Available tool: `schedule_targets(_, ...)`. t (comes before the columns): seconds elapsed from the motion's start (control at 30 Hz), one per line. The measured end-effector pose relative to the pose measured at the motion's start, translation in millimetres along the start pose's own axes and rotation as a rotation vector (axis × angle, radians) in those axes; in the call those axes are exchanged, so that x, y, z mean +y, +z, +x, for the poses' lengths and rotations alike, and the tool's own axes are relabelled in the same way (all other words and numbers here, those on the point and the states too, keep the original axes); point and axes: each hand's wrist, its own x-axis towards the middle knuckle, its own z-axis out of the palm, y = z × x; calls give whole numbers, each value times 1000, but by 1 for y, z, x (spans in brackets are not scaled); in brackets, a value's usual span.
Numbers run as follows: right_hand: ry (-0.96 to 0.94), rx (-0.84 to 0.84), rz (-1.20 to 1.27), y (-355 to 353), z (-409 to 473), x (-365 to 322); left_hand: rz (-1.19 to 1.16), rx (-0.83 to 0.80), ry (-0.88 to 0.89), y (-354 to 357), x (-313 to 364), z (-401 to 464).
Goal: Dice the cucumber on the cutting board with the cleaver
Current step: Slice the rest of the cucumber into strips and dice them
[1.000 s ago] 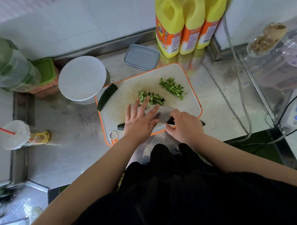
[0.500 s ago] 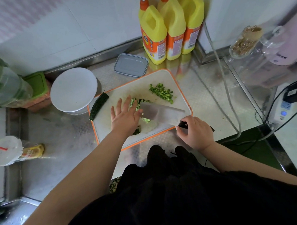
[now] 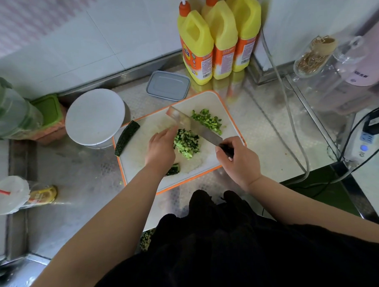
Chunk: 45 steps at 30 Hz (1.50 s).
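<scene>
From my remote seat I judge the dicing to be well along but not finished. On the white, orange-rimmed cutting board (image 3: 142,166) at the centre of the frame I see two heaps of diced cucumber: a nearer pile (image 3: 186,143) in the middle of the board and a farther pile (image 3: 208,120) toward its upper right. The cleaver (image 3: 192,127) stands between them, its blade slanting from upper left to lower right. My right hand (image 3: 238,161) is wrapped round the dark handle; my left hand (image 3: 162,147) lies with fingers fairly straight against the left side of the nearer pile, apparently gathering it toward the blade. What is left: a long dark-skinned cucumber piece (image 3: 127,138) at the board's left edge, overhanging onto the steel tabletop (image 3: 78,179), and a small uncut piece (image 3: 173,170) just below my left wrist. A few diced bits (image 3: 146,239) show at the tabletop's near edge.
</scene>
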Motion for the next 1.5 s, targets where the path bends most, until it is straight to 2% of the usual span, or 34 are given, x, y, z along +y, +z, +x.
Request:
schedule_targets(0.13, -12, 41, 41, 1, 5, -11, -2, -2, -1, -5, 5, 12)
schedule_targets(0.3, -20, 1, 44, 7, 6, -15, 28, 113, 46, -3, -4, 15)
schedule_targets(0.4, -54, -7, 60, 12, 5, -19, 124, 60, 83, -1, -5, 14)
schedule_targets(0.5, -62, -23, 78, 14, 6, -22, 36, 8, 4, 0, -2, 12)
schedule_targets(0.6, -69, -30, 80, 15, 8, -27, -62, 68, 7, 2, -9, 7)
schedule_targets(0.67, -65, -91, 73, 17, 10, -30, -116, 124, 6, 5, -21, 1)
schedule_targets(0.8, -56, -321, -67, 27, 19, -39, -178, 231, -12, 13, -42, -33)
schedule_targets(0.87, -96, -415, -168, 35, 27, -44, -194, 329, -34, 22, -51, -56)
schedule_targets(0.93, -167, -475, -268, 45, 34, -49, -179, 349, -93, 33, -59, -76)
schedule_targets(1.07, -337, -543, -428, 63, 43, -58, -99, 267, -158, 52, -66, -92)
schedule_targets(1.2, -412, -603, -521, 70, 47, -59, -70, 227, -174, 58, -64, -89)
schedule_targets(1.33, -368, -636, -519, 71, 44, -54, 2, 277, -124, 63, -65, -89)
schedule_targets(1.5, -266, -655, -491, 71, 29, -47, -19, 340, -49, 66, -69, -85)
